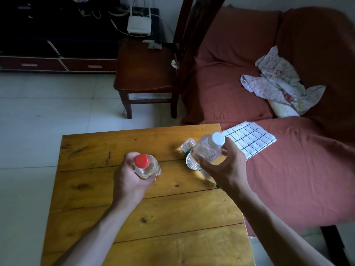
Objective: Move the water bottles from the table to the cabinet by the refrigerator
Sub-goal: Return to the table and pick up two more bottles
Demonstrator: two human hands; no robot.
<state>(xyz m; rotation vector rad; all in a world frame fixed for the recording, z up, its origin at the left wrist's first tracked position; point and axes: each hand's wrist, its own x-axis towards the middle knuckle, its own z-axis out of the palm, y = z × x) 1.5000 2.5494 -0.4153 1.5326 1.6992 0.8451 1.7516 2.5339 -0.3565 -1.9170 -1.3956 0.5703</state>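
Pick-up step, judged nearly done: a bottle in each hand, none yet carried off. Left hand (127,174) wrapped around the shoulder of a red-capped water bottle (147,167), fingers curled on the far side, thumb nearer the body; bottle upright, base either on the wooden table (119,214) or just above it, hard to say which. Right hand (225,167) gripping a white-capped water bottle (208,148) around its body, thumb on the near-left side, fingers around the far right; bottle tilted, cap up and away from the wrist, apparently lifted off the tabletop. Just left of the right hand's fingers, touching or overlapping the held bottle, a third clear bottle (189,145) with a transparent cap, partly hidden; whether gripped together with the white-capped one or left standing, not clear.

Both forearms reaching forward from the lower edge, wrists roughly straight, hands well apart. Beyond the right hand, a checked cloth (249,139) on the red-covered sofa (269,169); ahead of the left hand, a dark wooden chair (146,73).

Next move, as a judgement: raising both bottles clear, then turning away toward the cabinet by the refrigerator, neither in view here. Firm grip needed on the tilted bottle; third bottle probably a return trip.
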